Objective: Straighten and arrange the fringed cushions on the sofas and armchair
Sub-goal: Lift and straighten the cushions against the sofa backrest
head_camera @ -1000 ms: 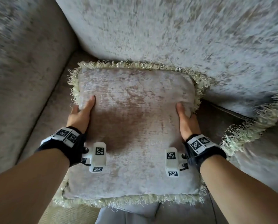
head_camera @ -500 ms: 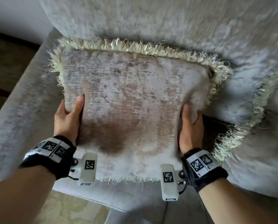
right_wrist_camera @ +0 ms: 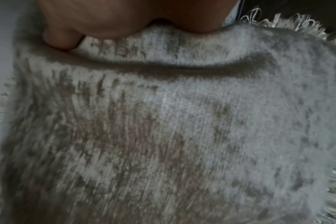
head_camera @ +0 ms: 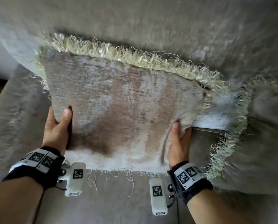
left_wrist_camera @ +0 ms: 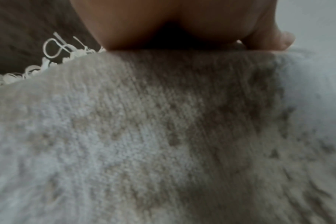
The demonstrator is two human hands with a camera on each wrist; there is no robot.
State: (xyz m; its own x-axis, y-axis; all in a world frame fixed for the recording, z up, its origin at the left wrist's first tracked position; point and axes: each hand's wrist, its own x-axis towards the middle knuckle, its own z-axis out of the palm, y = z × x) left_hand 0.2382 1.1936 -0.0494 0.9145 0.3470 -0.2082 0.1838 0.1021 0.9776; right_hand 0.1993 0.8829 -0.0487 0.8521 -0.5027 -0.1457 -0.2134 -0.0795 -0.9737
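The sofa (head_camera: 151, 21) is filling the head view, its mottled grey-beige backrest rising across the top and its seat stretching below the wrists. A second fringed cushion (head_camera: 264, 126) is leaning at the right, its pale fringe running down beside the seat; motion blur is smearing it, so how it is resting is hard to judge. The fringed cushion (head_camera: 123, 110) being handled is standing in front of the backrest, tilted, its top fringe lying against the upholstery and its lower edge trailing loose threads over the seat. The left hand (head_camera: 57, 131) is gripping the cushion's left side, thumb pressing on the front face and fingers wrapping behind, out of sight. The right hand (head_camera: 178, 143) is gripping the right side the same way, bunching the fabric into a fold above the thumb. Both wrist views are showing only plush fabric close up with the thumb at the top edge.
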